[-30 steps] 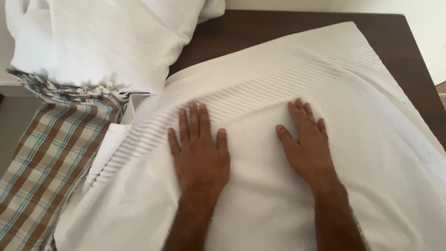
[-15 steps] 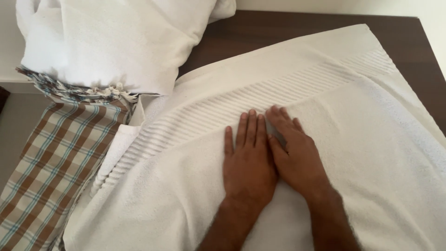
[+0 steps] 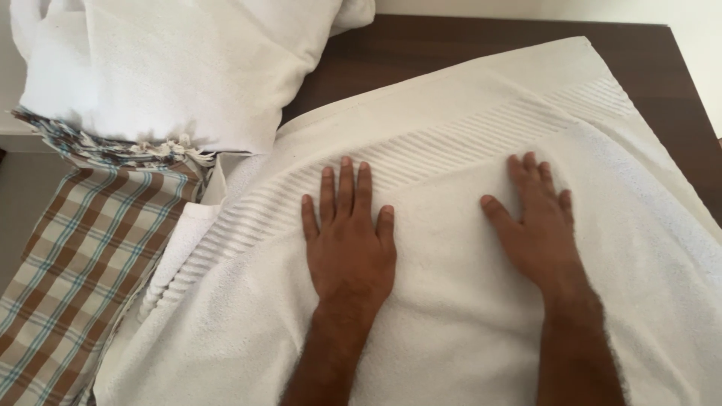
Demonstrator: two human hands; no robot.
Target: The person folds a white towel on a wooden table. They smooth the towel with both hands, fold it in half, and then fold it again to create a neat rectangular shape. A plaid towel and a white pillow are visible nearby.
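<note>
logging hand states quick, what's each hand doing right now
Left hand: open, palm flat on the white towel, holding nothing.
Right hand: open, palm flat on the same towel, holding nothing.

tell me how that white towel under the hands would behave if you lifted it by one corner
The white towel would probably droop and unfold: it lies soft and layered, following the dark table. Its thick looped pile suggests some weight for cloth. It likely grips rather than slides, with the left hand and right hand lying flat on it.

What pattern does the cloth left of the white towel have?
The cloth is checked: brown and cream with blue lines, seen in the head view.
</note>
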